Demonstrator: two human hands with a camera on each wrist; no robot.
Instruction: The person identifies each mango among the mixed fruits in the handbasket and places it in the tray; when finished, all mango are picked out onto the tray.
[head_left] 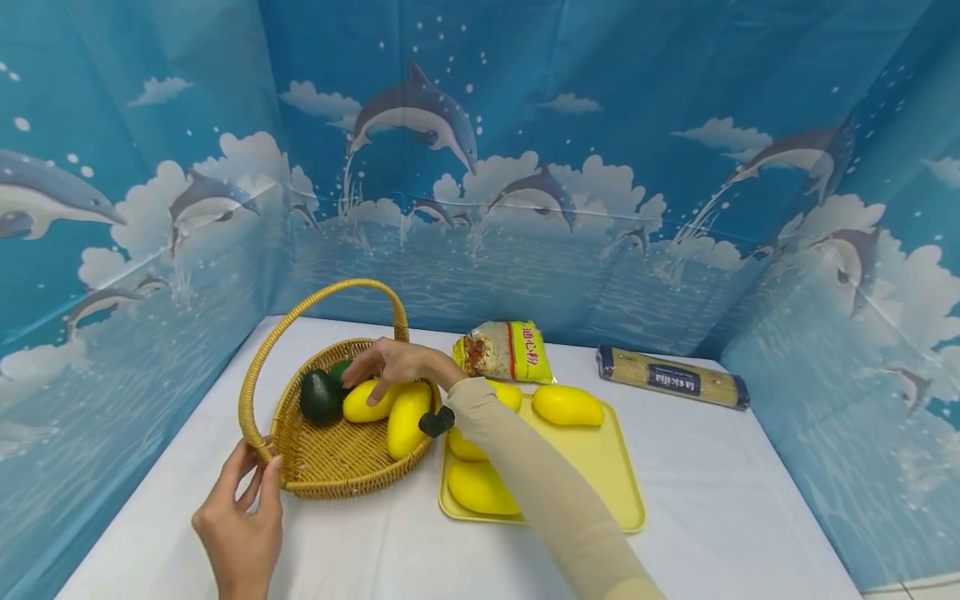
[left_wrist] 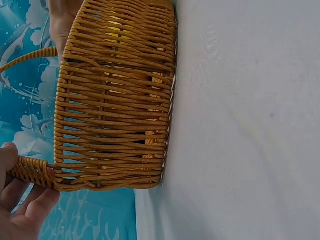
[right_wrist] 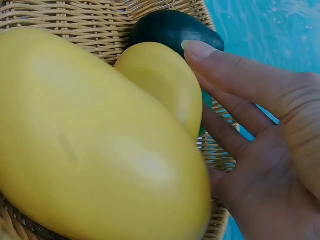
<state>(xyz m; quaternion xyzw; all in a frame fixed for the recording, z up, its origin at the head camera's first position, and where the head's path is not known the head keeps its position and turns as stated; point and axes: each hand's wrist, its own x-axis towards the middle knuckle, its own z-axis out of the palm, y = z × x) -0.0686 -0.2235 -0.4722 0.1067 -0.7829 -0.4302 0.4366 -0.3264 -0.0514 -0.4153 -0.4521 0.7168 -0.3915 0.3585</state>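
My left hand point(head_left: 243, 508) grips the foot of the handle of a wicker basket point(head_left: 330, 487), thumb and fingers around it at the near left; the left wrist view shows this hold against the woven wall. My right hand point(head_left: 401, 362) reaches over the far side of the basket, its fingers loosely extended beside a yellow mango point(right_wrist: 165, 80). Its thumb overlaps a dark avocado point(right_wrist: 172, 31) in the right wrist view. A second mango point(head_left: 409, 421) lies to the right in the basket. A greener fruit point(head_left: 340, 372) is partly hidden behind the fingers.
A yellow tray point(head_left: 611, 471) right of the basket carries several mangoes point(head_left: 567, 406), partly covered by my right forearm. Behind it lies a bag of dry food point(head_left: 498, 352); a pack of spaghetti point(head_left: 671, 377) lies at the back right. Dolphin-print curtains point(head_left: 480, 233) enclose the white table.
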